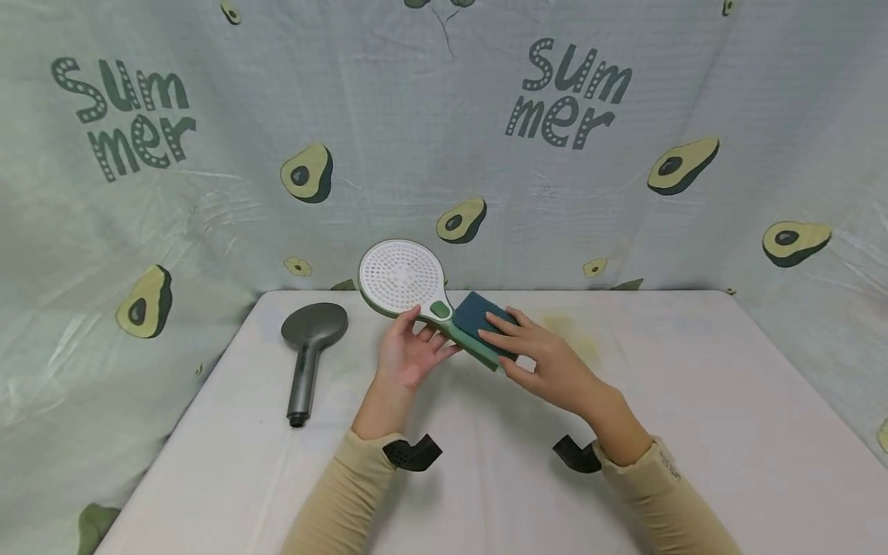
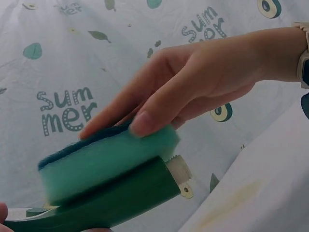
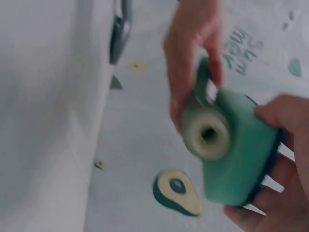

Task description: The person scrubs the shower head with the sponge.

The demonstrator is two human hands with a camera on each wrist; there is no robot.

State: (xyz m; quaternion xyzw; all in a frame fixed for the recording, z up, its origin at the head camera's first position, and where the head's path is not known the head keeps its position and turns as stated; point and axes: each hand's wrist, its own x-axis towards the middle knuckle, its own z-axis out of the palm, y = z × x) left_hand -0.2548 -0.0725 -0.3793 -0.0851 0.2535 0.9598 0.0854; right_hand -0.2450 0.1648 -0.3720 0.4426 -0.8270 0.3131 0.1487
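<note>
A green hand shower (image 1: 401,275) with a round white spray face is held above the table, its handle sloping down to the right. My left hand (image 1: 411,356) grips it around the neck, thumb near the spray face. In my right hand (image 1: 555,364) is a sponge (image 1: 475,314), dark blue on one side and light green on the other. The left wrist view has the green side of the sponge (image 2: 106,166) lying along the handle (image 2: 140,195). Facing the right wrist camera is the pale threaded end (image 3: 207,134) of the handle, beside the sponge.
A dark grey hand shower (image 1: 314,331) lies on the white table (image 1: 486,478) to the left, its handle pointing toward me. Behind the table hangs a pale curtain (image 1: 388,100) printed with avocados and lettering.
</note>
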